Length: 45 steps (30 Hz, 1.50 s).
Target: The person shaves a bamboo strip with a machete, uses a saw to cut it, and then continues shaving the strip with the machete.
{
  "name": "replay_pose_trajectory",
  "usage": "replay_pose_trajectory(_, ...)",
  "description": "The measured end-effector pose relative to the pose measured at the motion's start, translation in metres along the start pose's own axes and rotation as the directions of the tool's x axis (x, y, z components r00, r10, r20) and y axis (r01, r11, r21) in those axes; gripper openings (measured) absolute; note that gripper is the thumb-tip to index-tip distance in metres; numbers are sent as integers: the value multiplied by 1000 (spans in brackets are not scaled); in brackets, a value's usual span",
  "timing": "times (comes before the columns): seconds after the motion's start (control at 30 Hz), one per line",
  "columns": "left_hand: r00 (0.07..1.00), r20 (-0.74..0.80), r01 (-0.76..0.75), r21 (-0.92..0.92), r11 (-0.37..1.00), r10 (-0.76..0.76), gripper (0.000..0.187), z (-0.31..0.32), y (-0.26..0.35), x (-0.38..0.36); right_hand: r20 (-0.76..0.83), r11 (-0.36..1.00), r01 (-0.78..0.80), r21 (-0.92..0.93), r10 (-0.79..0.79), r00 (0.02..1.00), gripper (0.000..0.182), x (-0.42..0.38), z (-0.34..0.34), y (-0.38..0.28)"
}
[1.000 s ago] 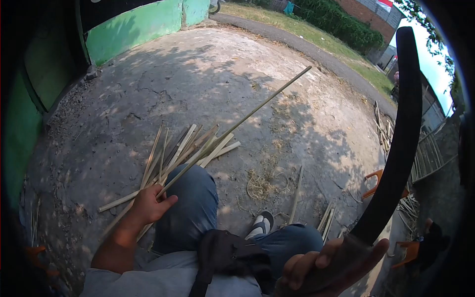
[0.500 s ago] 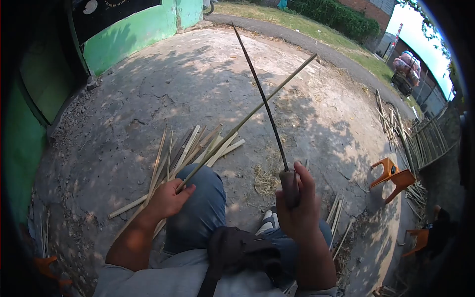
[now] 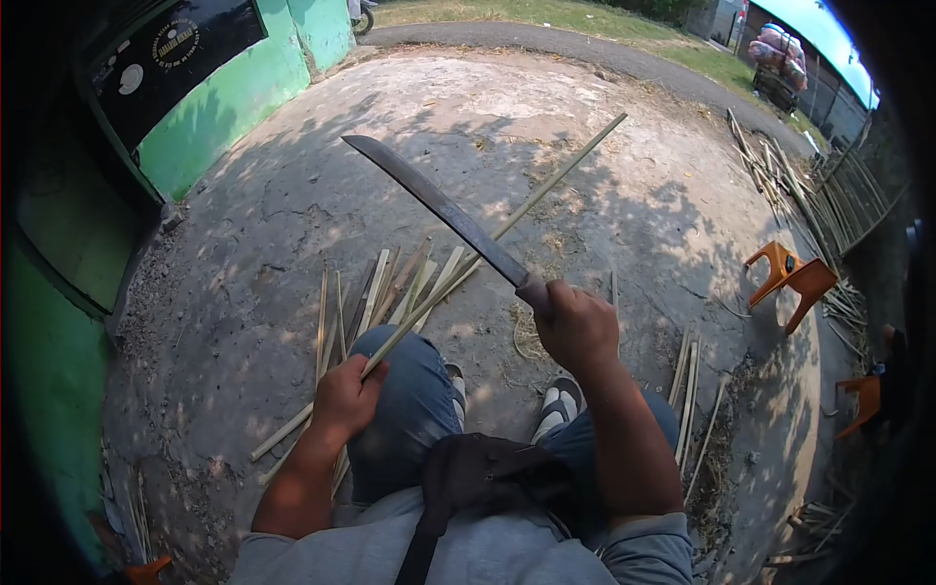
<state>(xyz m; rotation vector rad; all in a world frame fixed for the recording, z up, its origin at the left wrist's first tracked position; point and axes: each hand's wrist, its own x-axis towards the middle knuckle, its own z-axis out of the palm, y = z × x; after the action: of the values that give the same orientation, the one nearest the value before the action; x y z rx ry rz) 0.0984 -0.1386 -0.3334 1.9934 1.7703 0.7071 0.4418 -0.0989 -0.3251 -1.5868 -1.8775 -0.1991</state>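
Observation:
My left hand (image 3: 347,402) is closed around the near end of a long bamboo strip (image 3: 561,183), which slants up and away to the right from my knee. In my right fist (image 3: 582,327) is the handle of a machete (image 3: 444,211). Its dark blade points up to the left, with the broad side showing, and overlaps the strip in this view. Below the strip, a pile of split bamboo pieces (image 3: 376,292) fans out on the ground beside my left knee.
More bamboo lengths (image 3: 687,385) lie by my right knee. An orange plastic stool (image 3: 801,285) stands to the right, near a stack of poles (image 3: 814,219). A green wall (image 3: 229,112) rises on the left. Cracked concrete (image 3: 244,322) spreads out in front.
My right hand has turned the machete from nearly upright and edge-on to leaning left, broad side showing. My left hand keeps hold of the bamboo strip. The view has shifted slightly.

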Motion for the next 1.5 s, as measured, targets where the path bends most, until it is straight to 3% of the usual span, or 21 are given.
replay_pose_trajectory(0.1, 1000, 21, -1, 32, 999, 0, 44, 8, -5, 4, 70, 999, 43, 33, -45, 997, 16, -9, 5, -6)
replay_pose_trajectory(0.23, 983, -139, -101, 118, 988, 118, 39, 17, -10, 7, 73, 990, 143, 22, -144, 987, 16, -8, 3, -6)
replay_pose_trajectory(0.3, 975, -167, -119, 156, 981, 145, 39, 16, -14, 7, 56, 996, 89, 22, -90, 994, 19, -10, 10, 0)
replay_pose_trajectory(0.73, 990, -116, -62, 172, 983, 83, 36, 24, -22, 10, 9, 990, 137, -18, -137, 991, 16, -4, 24, 10)
replay_pose_trajectory(0.87, 992, -111, -45, 206, 978, 69, 37, 24, -20, 11, 39, 991, -134, 9, 133, 990, 19, 2, 31, 31)
replay_pose_trajectory(0.97, 990, -114, -57, 201, 978, 81, 38, 25, -21, 13, 27, 998, -60, -8, 61, 998, 16, 0, 23, 21)
replay_pose_trajectory(1.17, 989, -116, -70, 196, 978, 93, 37, 28, -24, 12, 57, 966, 254, -56, -251, 966, 14, -10, 32, -3)
replay_pose_trajectory(1.27, 988, -127, -68, 189, 980, 93, 36, 27, -25, 10, -67, 981, 187, -59, -190, 979, 14, -2, 37, 12)
replay_pose_trajectory(1.37, 983, -143, -79, 213, 974, 111, 38, 28, -27, 10, -51, 995, -84, -58, 81, 995, 12, 6, 40, 33)
replay_pose_trajectory(1.47, 987, -126, -66, 238, 969, 99, 36, 27, -24, 13, -8, 985, -174, 6, 174, 985, 15, 3, 36, 37)
replay_pose_trajectory(1.5, 990, -112, -54, 242, 969, 83, 34, 27, -22, 13, 8, 991, -136, 2, 136, 991, 15, 1, 35, 36)
